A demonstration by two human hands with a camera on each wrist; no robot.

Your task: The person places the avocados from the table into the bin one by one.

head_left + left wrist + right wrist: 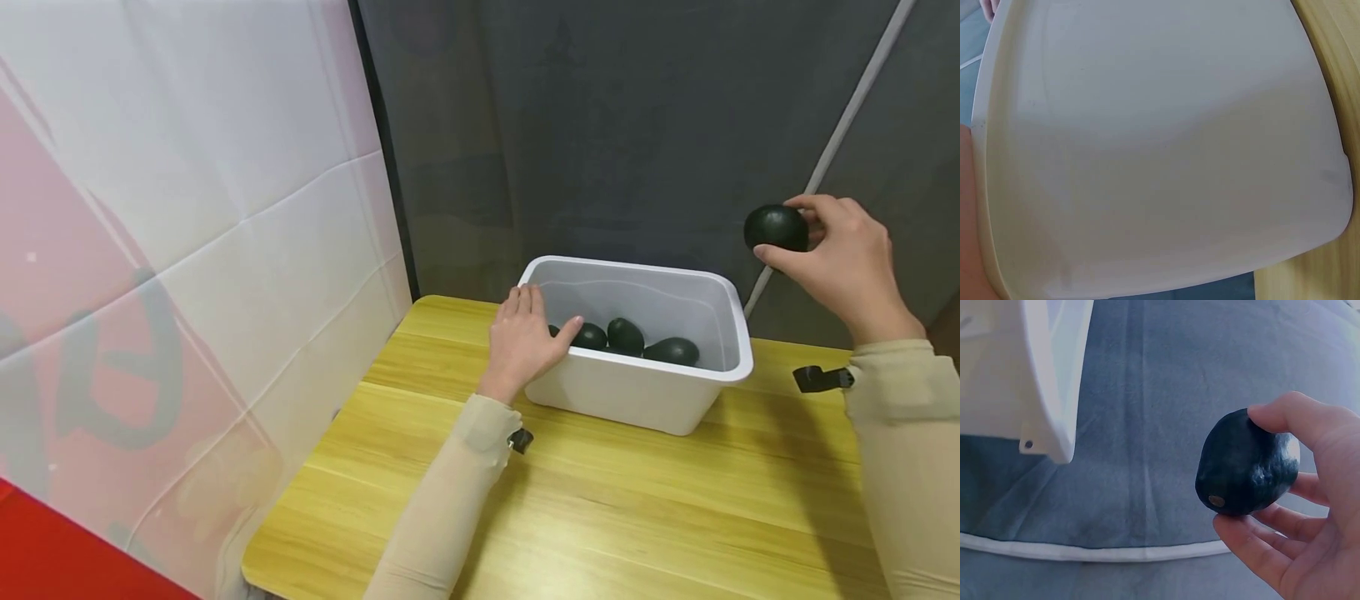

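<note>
Avocado [776, 227] sits pinched only by your right hand [843, 262] fingertips, beyond the bin [678, 392]; it may slip. Your left hand [525, 342] clasps the rim.

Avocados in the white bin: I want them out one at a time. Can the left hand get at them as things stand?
Probably yes: the left hand grips the white bin at its open rim, and the avocados lie uncovered just inside.
</note>
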